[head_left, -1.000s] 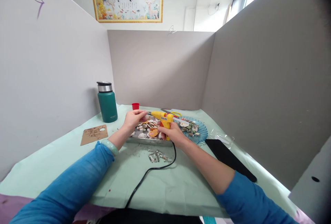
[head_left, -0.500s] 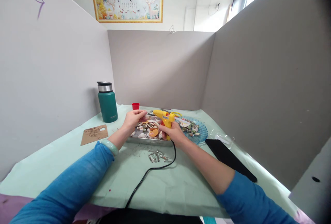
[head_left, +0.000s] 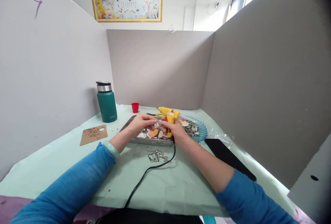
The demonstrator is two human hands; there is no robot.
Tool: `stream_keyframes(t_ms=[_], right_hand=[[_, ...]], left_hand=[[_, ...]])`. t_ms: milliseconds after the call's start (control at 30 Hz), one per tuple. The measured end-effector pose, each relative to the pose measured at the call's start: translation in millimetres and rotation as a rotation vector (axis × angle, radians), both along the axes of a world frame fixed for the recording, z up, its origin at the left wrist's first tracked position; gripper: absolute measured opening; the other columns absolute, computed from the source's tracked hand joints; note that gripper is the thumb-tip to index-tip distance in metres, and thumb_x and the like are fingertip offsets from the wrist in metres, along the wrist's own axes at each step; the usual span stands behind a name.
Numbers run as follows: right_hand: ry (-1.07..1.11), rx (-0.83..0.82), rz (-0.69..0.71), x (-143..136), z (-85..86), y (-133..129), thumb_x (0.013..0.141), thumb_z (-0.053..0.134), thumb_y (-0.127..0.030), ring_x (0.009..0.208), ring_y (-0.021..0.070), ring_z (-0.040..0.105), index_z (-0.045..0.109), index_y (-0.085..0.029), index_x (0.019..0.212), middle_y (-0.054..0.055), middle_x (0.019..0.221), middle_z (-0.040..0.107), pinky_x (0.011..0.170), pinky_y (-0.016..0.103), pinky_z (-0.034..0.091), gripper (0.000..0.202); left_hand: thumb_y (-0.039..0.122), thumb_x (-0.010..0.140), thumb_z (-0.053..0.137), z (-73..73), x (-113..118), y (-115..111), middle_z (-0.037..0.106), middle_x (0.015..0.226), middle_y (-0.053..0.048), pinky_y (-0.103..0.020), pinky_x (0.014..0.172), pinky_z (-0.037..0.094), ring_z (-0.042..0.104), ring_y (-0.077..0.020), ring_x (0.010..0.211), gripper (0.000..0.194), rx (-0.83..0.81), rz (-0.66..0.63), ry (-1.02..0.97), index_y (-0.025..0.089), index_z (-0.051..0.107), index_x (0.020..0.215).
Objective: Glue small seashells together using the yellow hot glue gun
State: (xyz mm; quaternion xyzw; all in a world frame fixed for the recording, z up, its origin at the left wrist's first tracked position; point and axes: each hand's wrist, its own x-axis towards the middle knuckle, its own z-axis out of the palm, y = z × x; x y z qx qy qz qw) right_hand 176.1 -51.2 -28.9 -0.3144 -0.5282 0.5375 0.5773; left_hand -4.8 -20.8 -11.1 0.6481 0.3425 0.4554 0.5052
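A yellow hot-glue gun (head_left: 170, 116) is held upright above the right side of a shallow metal tray (head_left: 152, 142), its nozzle end pointing to the left. The right hand (head_left: 178, 132) has its fingers curled around the grip, while its thumb and foremost fingertips reach left toward a small pale piece (head_left: 157, 124), perhaps a shell; whether they touch it is too small to tell. The left hand (head_left: 141, 123) has thumb and fingers pinched together at the other side of that piece, with hardly any gap between them, and its wrist wears a pale green bangle (head_left: 111, 149). Below the hands, seashells (head_left: 153, 133), one of them orange, lie in the tray. A black cord (head_left: 145, 174) runs from the base of the grip down to the near table edge, passing just beside a heap of silvery metal pins (head_left: 156, 156). Right of the tray is a blue plate (head_left: 204, 135) bearing more shells; behind the tray lie yellow-handled scissors (head_left: 160, 115) and a red cup (head_left: 134, 107). Farther left are a brown card (head_left: 93, 134) with a hole and a green bottle (head_left: 106, 104). A flat black slab (head_left: 230, 158) lies near the right arm, on a pale green cloth (head_left: 191, 189).
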Motion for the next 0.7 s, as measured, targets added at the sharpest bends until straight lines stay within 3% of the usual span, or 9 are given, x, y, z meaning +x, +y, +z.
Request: stream_keyframes(t_ms=[233, 467, 700], right_hand=[[-0.082, 0.031, 0.111, 4.9, -2.1, 1.4, 0.068, 0.072, -0.036, 0.043, 0.0075, 0.046, 0.058, -0.018, 0.092, -0.006, 0.051, 0.053, 0.044, 0.020, 0.036, 0.033], [-0.075, -0.006, 0.185, 5.3, -3.9, 3.7, 0.062, 0.076, -0.034, 0.043, 0.0068, 0.045, 0.058, -0.017, 0.095, -0.007, 0.052, 0.053, 0.046, 0.020, 0.040, 0.040], [-0.003, -0.024, 0.118, 4.8, -0.9, 2.6, 0.061, 0.077, -0.031, 0.043, 0.0063, 0.045, 0.058, -0.017, 0.090, -0.007, 0.052, 0.052, 0.044, 0.019, 0.038, 0.038]], left_hand=[[0.032, 0.064, 0.079, -1.9, -1.8, 1.1, 0.069, 0.065, -0.008, -0.026, 0.058, 0.051, 0.062, -0.0136, 0.056, 0.024, 0.037, -0.045, 0.071, 0.014, 0.075, 0.079], [0.032, 0.065, 0.079, -1.2, 0.2, -2.7, 0.067, 0.056, -0.005, -0.025, 0.056, 0.050, 0.061, -0.0131, 0.052, 0.024, 0.040, -0.081, 0.114, 0.013, 0.075, 0.079], [0.032, 0.068, 0.078, 2.2, 0.0, -3.6, 0.069, 0.068, -0.006, -0.028, 0.065, 0.053, 0.065, -0.0135, 0.060, 0.036, -0.084, -0.145, 0.032, 0.012, 0.071, 0.097]])
